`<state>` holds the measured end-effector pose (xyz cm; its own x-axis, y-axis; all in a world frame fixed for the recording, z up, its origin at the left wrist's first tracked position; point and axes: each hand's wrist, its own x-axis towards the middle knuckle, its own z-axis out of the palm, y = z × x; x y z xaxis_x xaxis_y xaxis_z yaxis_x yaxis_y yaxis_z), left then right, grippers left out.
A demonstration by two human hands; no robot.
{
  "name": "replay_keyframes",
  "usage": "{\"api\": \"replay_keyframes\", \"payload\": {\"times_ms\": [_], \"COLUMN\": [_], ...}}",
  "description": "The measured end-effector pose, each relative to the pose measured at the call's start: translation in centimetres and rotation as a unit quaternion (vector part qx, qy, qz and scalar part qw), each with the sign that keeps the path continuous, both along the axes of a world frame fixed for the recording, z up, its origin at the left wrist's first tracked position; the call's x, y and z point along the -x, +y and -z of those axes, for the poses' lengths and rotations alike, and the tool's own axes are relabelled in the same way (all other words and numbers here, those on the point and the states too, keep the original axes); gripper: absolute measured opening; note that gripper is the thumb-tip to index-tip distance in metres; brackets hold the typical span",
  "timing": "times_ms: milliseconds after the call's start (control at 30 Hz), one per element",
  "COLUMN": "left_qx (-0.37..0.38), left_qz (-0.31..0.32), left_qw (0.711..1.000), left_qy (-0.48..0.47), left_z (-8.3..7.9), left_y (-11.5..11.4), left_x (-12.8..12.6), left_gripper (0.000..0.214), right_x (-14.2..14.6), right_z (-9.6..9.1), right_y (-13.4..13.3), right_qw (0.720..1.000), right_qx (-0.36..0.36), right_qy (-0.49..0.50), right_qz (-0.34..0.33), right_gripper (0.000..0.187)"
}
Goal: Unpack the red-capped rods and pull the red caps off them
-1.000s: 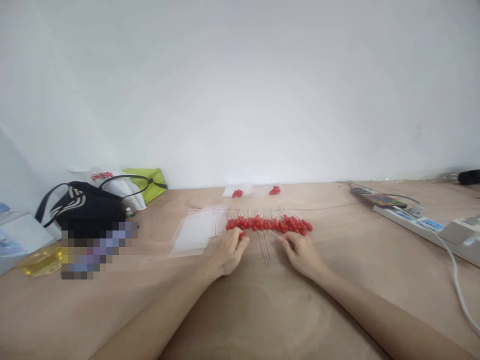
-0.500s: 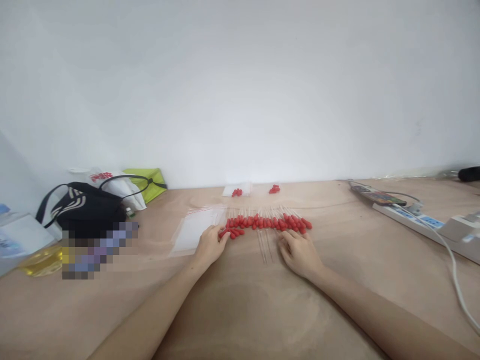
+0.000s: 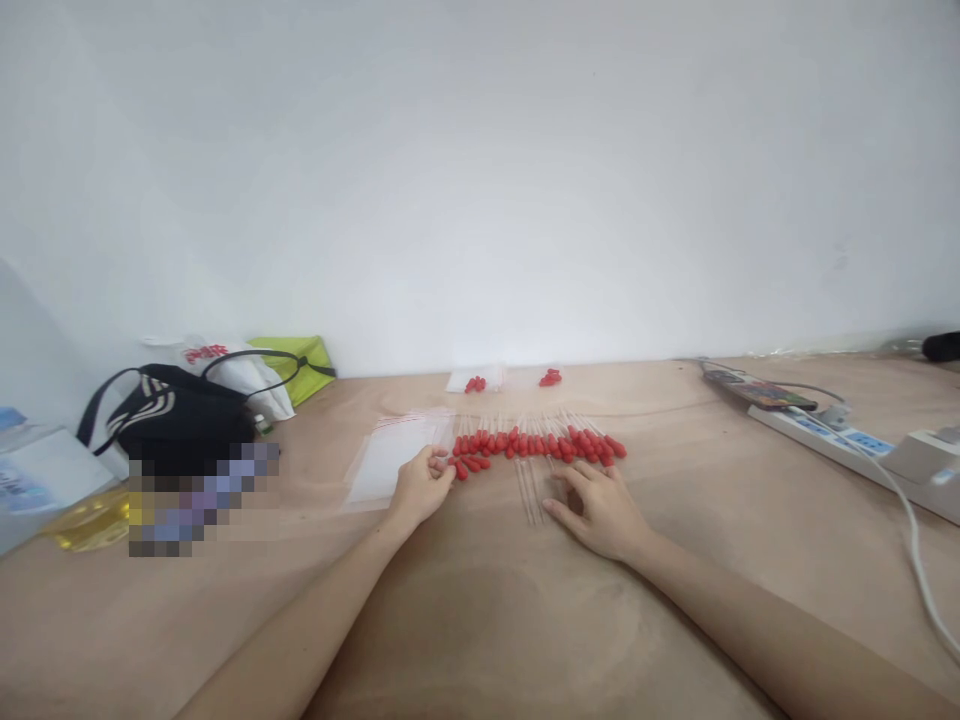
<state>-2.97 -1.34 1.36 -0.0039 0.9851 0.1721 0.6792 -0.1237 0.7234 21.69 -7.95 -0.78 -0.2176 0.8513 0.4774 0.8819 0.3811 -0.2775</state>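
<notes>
A row of several clear droppers with red rubber bulbs (image 3: 536, 445) lies across the wooden table (image 3: 480, 600). My left hand (image 3: 420, 487) rests at the row's left end with its fingers curled round a red bulb. My right hand (image 3: 596, 508) lies flat on the table just below the row, fingers stretched out, beside a few bare clear tubes (image 3: 529, 492). A stack of small clear zip bags (image 3: 390, 457) lies just left of my left hand.
A black bag (image 3: 169, 415), a white bag and a green pouch (image 3: 296, 360) sit at the left. Two small heaps of red bulbs (image 3: 549, 378) lie by the wall. A power strip (image 3: 840, 440) with cables and a phone (image 3: 757, 392) are at the right.
My left hand moved left from the middle of the row to its left end by the zip bags and curled on a bulb. My right hand drew back slightly and flattened.
</notes>
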Motion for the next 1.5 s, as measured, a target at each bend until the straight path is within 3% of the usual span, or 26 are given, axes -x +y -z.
{"api": "replay_keyframes", "payload": {"times_ms": [167, 433, 800, 967, 1100, 1200, 1333, 1400, 1500], "left_qx": [-0.025, -0.160, -0.118, -0.129, -0.160, -0.231, -0.255, -0.246, -0.250], "left_qz": [-0.003, 0.008, 0.001, -0.021, -0.041, 0.012, 0.169, 0.217, 0.251], "left_qw": [0.999, 0.974, 0.968, 0.969, 0.968, 0.962, 0.943, 0.935, 0.927], "left_qy": [0.038, 0.159, 0.222, 0.210, 0.187, 0.145, 0.128, 0.132, 0.124], "left_z": [-0.1, -0.6, -0.6, -0.5, -1.0, -1.0, -0.2, 0.2, 0.6], "left_y": [0.0, 0.1, 4.0, 3.9, 2.3, -0.2, -3.4, -4.2, -4.3], "left_x": [0.2, -0.7, -2.6, -2.8, -2.5, -1.9, -1.7, -2.0, -2.5], "left_gripper": [0.020, 0.014, 0.026, 0.022, 0.019, 0.017, 0.015, 0.015, 0.015], "right_x": [0.0, -0.1, -0.6, -0.6, -0.6, -0.7, -0.6, -0.5, -0.3], "right_z": [0.1, 0.3, 0.9, 0.9, 1.1, 1.1, 0.7, 0.4, 0.0], "right_y": [0.0, 0.4, 1.0, 0.9, 0.9, 0.9, 0.6, 0.3, -0.1], "right_qw": [1.000, 1.000, 0.997, 0.996, 0.994, 0.990, 0.984, 0.985, 0.986], "right_qx": [0.004, 0.004, -0.008, -0.013, -0.033, -0.093, -0.168, -0.170, -0.147], "right_qy": [0.008, 0.030, 0.075, 0.091, 0.103, 0.108, 0.063, 0.026, -0.014], "right_qz": [-0.004, 0.001, -0.029, -0.018, -0.014, -0.007, -0.007, -0.026, -0.071], "right_gripper": [0.029, 0.028, 0.024, 0.020, 0.019, 0.032, 0.055, 0.054, 0.040]}}
